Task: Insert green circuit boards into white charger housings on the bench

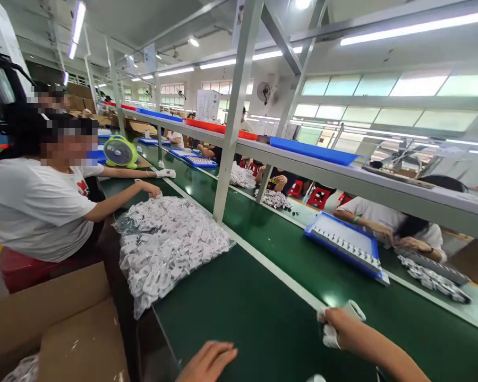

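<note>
My right hand reaches out over the green belt and is closed around a small white plastic part; white tape or finger cots cover some fingertips. My left hand rests flat near the belt's front edge, fingers together, holding nothing. A large clear bag of several white plastic parts lies on the belt to the left, well beyond my left hand.
A person in a white shirt sits at the left, one hand on the bag of parts. Cardboard boxes stand at lower left. A blue tray sits across the belt, where other people work. A green fan stands further back.
</note>
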The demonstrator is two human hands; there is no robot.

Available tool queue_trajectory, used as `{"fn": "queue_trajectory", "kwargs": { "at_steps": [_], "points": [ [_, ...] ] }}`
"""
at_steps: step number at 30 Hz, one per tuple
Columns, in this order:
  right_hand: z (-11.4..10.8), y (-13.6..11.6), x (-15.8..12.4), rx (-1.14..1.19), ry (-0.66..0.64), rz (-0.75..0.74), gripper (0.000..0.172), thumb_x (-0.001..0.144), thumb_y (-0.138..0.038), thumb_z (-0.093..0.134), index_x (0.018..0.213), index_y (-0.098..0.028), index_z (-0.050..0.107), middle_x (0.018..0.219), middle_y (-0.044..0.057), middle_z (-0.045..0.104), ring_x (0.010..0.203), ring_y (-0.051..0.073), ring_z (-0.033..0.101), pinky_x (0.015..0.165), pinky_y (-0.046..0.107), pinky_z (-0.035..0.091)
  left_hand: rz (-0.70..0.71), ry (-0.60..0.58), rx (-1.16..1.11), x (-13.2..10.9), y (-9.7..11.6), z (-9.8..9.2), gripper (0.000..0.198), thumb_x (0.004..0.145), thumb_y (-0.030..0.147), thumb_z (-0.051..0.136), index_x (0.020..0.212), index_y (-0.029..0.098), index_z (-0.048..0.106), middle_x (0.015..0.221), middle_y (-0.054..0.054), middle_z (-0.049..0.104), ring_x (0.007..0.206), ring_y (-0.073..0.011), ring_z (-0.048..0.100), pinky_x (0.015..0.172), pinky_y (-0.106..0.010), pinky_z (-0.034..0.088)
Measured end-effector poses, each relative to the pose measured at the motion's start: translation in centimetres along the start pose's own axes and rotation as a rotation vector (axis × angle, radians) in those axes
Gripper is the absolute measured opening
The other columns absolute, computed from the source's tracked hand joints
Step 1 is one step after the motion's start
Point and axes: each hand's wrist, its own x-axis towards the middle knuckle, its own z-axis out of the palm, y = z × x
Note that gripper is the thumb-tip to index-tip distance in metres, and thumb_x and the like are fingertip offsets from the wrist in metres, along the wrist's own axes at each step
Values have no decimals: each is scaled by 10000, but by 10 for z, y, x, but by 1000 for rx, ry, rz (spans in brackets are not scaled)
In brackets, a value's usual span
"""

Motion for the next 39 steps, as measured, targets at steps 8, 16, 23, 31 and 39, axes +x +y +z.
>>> {"fn": "queue_trajectory", "kwargs": {
  "at_steps": [8,16,23,31,39],
  "points": [
    [98,-20,-131,16,20,120,339,763,32,629,1065,-117,662,1032,125,671,966,260,653,863,380,519,245,-383,-185,48,81,53,620,845,403,688,1378,143,504,1438,-170,521,1377,-337,441,1138,-521,394],
    [115,-20,-136,136,212,167,240,942,-264,637,1151,-150,610,1142,78,626,1089,250,593,963,475,486,281,-139,-261,51,80,52,422,947,356,579,1314,156,521,1353,-112,539,1233,-306,546,1018,-528,490],
    [113,-18,-130,305,311,74,168,928,-312,661,956,-146,651,991,51,658,947,209,633,879,426,527,369,-198,-259,94,108,72,290,964,365,548,1077,112,634,1082,-57,650,1041,-234,639,918,-437,543],
    [52,-38,-186,701,932,-205,366,973,-537,490,1144,-226,583,1086,89,660,964,220,660,857,404,569,591,-234,-407,130,150,-5,454,827,147,609,1273,159,523,1312,-127,609,1230,-262,574,1066,-431,481],
    [3,-106,-210,792,1535,-496,276,947,-372,601,1210,-289,605,1142,76,619,1121,282,594,993,501,529,823,101,-515,135,188,-56,639,777,51,561,1386,176,412,1362,-124,541,1315,-207,496,1105,-333,439]
  ]
}}
